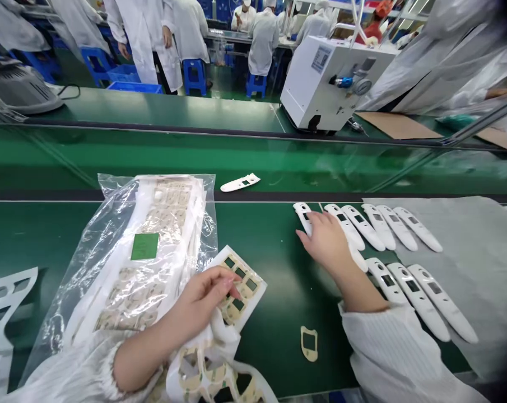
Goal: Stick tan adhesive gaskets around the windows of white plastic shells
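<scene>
My left hand (207, 294) is closed, thumb and fingers pinched on a white sheet of beige die-cut stickers (253, 274). The lower part of that sheet folds over toward me. My right hand (326, 240) reaches over a white plastic shell (302, 212) with a small window cut-out. Its thumb and fingers are spread around the shell, which lies on the green table; whether they press on it I cannot tell. More white shells (362, 226) lie in two slanted rows beside and under my right wrist. A single beige sticker frame (309, 343) lies between my arms.
A clear plastic bag (89, 252) of sticker sheets, topped by a green square (144, 246), lies at left. Beyond it, one shell (240, 182) rests apart. White paper (459, 240) covers the right side. A white machine (329, 84) and several people in white coats are farther back.
</scene>
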Action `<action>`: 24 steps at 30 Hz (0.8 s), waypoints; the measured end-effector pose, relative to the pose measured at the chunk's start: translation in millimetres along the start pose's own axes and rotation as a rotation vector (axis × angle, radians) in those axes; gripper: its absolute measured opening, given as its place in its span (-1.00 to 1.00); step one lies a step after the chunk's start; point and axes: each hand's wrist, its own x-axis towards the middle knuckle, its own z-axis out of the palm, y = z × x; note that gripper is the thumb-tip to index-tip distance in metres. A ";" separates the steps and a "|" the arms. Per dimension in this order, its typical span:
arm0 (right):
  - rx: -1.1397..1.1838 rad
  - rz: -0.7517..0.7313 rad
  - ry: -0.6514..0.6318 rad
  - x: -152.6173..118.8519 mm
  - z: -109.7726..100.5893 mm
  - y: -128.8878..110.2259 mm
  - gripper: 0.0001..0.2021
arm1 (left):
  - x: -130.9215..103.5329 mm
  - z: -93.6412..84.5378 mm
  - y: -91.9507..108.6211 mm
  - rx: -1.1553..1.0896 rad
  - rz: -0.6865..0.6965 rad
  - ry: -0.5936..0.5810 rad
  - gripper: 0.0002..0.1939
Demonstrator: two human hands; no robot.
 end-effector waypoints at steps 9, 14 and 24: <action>-0.083 -0.249 -0.077 -85.9 12.4 -56.4 -0.65 | -9.6 3.1 19.3 0.086 0.198 0.107 -0.57; 0.206 -0.390 -0.133 -121.5 -29.3 -95.2 -0.75 | -17.8 8.8 40.2 0.163 0.339 0.138 -0.60; 1.099 0.252 -0.556 -146.0 -22.2 -112.0 -0.75 | -34.5 20.0 61.3 0.411 0.636 0.177 -0.77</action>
